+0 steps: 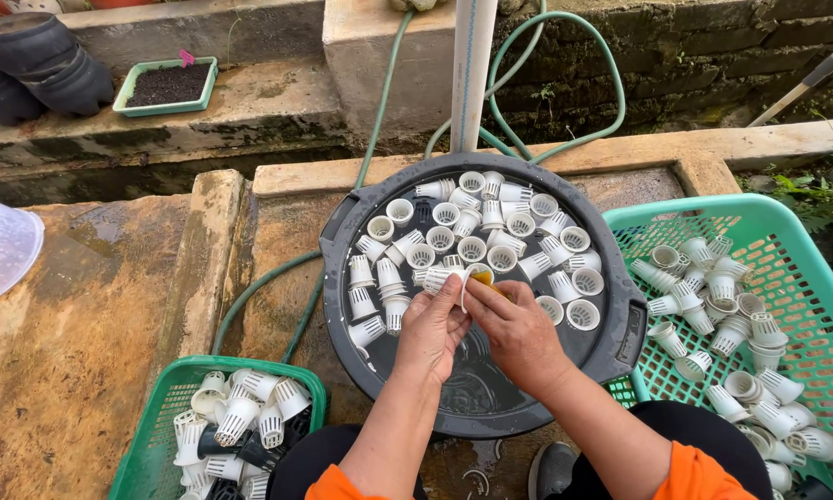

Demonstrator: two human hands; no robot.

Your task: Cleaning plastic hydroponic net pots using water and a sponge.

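Note:
A round dark grey tub [620, 347] of water sits in front of me with several small white slotted net cups [472, 248] floating in it. My left hand [432, 331] holds one white net cup [473, 274] over the tub's middle. My right hand [518, 331] pinches a small yellow sponge [491, 283] against that cup's rim. Both hands touch each other above the water.
A green mesh basket [805, 250] at right holds several white cups. Another green basket [153, 431] at lower left holds white and black cups. Green hoses [565, 83], a white pipe [472, 65], a soil tray [168, 85], black pots [37, 65] and wet concrete surround them.

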